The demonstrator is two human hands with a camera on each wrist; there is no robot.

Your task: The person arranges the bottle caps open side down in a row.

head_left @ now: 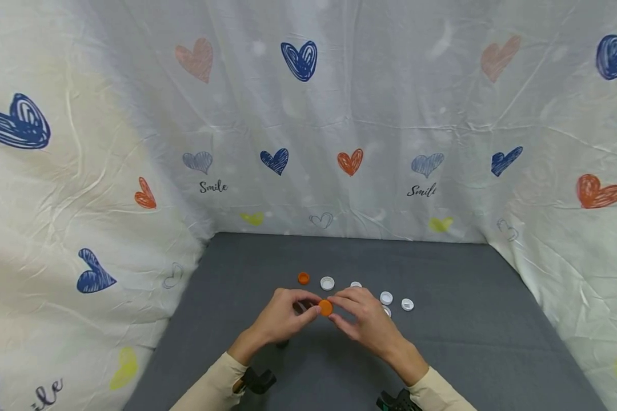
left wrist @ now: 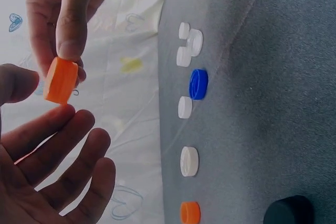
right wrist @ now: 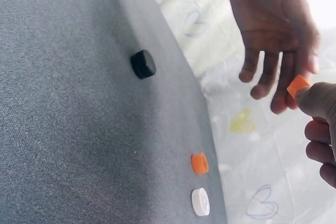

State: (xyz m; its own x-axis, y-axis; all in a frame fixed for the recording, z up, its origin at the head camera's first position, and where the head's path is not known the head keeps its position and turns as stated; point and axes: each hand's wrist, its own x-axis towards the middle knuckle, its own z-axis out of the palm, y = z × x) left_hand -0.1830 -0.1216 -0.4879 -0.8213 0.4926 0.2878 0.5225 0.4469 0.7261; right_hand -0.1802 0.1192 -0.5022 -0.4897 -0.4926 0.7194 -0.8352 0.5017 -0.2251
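Note:
Raised above the grey tabletop is an orange bottle cap (head_left: pixel 325 308), between both hands in the head view. My right hand (head_left: pixel 367 319) pinches it between thumb and fingers, which the right wrist view shows from the side. My left hand (left wrist: pixel 58 166) is spread around the same cap (left wrist: pixel 61 81), thumb and index fingertip right at its edge, the other fingers loosely extended. A second orange cap (head_left: pixel 303 278) lies beyond the hands, beside a white cap (head_left: pixel 327 283). A black cap (right wrist: pixel 143 64) rests nearer, mostly covered by the left wrist in the head view.
Several white caps (head_left: pixel 407 304) lie to the right on the grey tabletop (head_left: pixel 473 342). A blue cap (left wrist: pixel 198 84) among them is hidden behind the right hand in the head view. A white curtain (head_left: pixel 308 114) with printed hearts encloses the back and sides.

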